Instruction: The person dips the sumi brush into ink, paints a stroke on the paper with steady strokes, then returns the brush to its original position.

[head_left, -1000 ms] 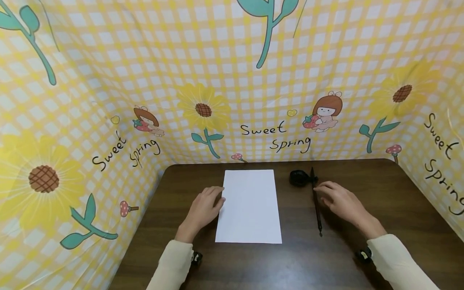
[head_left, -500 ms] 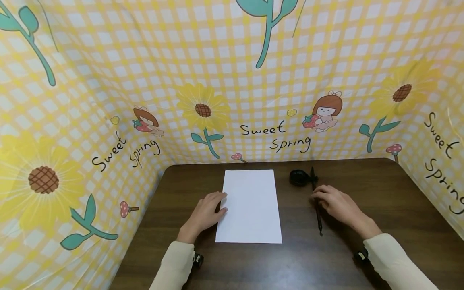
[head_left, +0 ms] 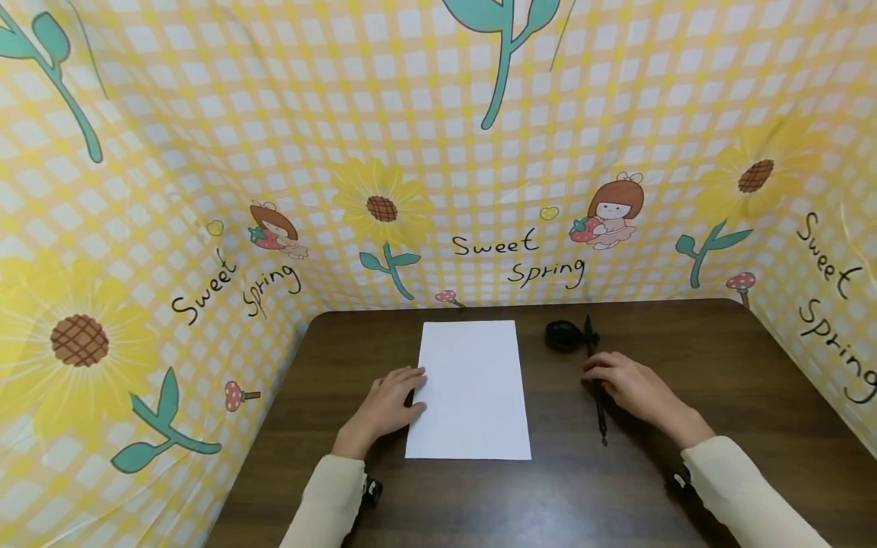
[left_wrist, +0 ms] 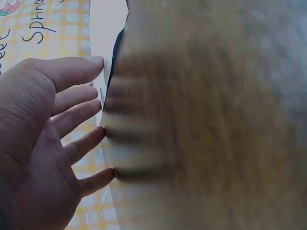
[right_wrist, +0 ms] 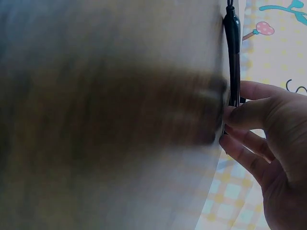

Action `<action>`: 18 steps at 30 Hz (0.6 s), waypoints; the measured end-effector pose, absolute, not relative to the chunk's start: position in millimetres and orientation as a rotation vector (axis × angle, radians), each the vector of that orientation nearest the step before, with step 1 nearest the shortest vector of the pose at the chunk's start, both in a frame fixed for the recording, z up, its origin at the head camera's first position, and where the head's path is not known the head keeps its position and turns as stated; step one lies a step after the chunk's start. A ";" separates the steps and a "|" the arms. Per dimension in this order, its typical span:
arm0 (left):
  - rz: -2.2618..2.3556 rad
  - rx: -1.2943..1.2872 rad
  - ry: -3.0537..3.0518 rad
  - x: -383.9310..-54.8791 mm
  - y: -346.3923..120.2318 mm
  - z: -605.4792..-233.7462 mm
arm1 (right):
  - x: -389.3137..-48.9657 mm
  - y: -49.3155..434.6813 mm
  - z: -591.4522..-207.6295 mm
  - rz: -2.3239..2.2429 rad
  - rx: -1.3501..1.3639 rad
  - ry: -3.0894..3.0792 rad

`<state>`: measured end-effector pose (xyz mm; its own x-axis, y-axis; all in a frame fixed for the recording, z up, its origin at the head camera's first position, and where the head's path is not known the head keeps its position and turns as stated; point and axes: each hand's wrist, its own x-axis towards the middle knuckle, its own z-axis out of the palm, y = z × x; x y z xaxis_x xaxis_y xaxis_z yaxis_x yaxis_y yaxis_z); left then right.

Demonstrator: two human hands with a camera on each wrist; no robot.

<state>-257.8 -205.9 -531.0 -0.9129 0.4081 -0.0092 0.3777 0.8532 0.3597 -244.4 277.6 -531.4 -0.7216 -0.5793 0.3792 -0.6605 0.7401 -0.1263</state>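
Note:
A blank white sheet of paper (head_left: 469,396) lies upright in the middle of the brown table. My left hand (head_left: 382,403) rests at its left edge, fingers nearly straight, fingertips and thumb touching the paper; the left wrist view shows the hand's (left_wrist: 43,129) fingers spread. To the right of the sheet, a black writing brush (head_left: 602,426) has its dark tip pointing away from me. My right hand (head_left: 637,392) pinches its handle between thumb and fingers. In the right wrist view the brush (right_wrist: 233,48) shows a hanging loop at its end, beside the hand (right_wrist: 273,129).
Near the brush tip stands a small round black dish (head_left: 563,336) with a black rest-like piece (head_left: 591,339) beside it. The brown table (head_left: 466,502) meets a yellow checked cloth (head_left: 425,129) at its back and sides.
My right hand has moved slightly left and closed its fingers on the brush handle. The left hand has slid a little toward me along the paper's edge. Paper and dish stay put.

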 end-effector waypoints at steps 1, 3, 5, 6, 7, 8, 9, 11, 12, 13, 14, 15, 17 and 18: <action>0.540 0.622 2.939 -257.9 -205.8 -530.9 | -244.9 277.4 -531.7 0.357 0.972 -2.622; 0.533 0.618 2.934 -257.8 -205.8 -530.6 | -245.4 277.0 -531.1 0.349 0.981 -2.619; 0.531 0.616 2.928 -257.8 -206.1 -529.7 | -246.0 276.3 -530.3 0.345 0.984 -2.621; 0.531 0.615 2.924 -258.0 -206.1 -529.2 | -246.2 275.9 -529.8 0.343 0.985 -2.625; 0.531 0.614 2.920 -258.0 -206.1 -528.6 | -246.4 275.6 -529.3 0.339 0.983 -2.632; 0.530 0.613 2.916 -257.9 -206.0 -528.0 | -246.5 275.4 -528.8 0.335 0.980 -2.638; 0.531 0.612 2.914 -258.0 -205.9 -527.5 | -246.6 275.2 -528.3 0.332 0.978 -2.644; 0.532 0.612 2.910 -258.1 -205.6 -526.8 | -246.9 275.4 -527.7 0.322 0.972 -2.664; 0.532 0.612 2.908 -258.2 -205.6 -526.5 | -246.9 275.2 -527.2 0.317 0.968 -2.674; 0.532 0.614 2.907 -258.4 -205.8 -526.6 | -247.1 275.3 -526.9 0.317 0.964 -2.682; 0.530 0.617 2.905 -258.4 -206.1 -526.8 | -247.1 275.2 -526.5 0.316 0.959 -2.690; 0.526 0.621 2.903 -258.4 -206.6 -526.7 | -247.0 275.1 -526.0 0.316 0.954 -2.702; 0.515 0.628 2.888 -258.4 -207.8 -526.6 | -247.2 275.0 -525.9 0.320 0.946 -2.713; 0.515 0.630 2.878 -258.2 -208.4 -526.2 | -247.1 274.8 -525.8 0.323 0.944 -2.717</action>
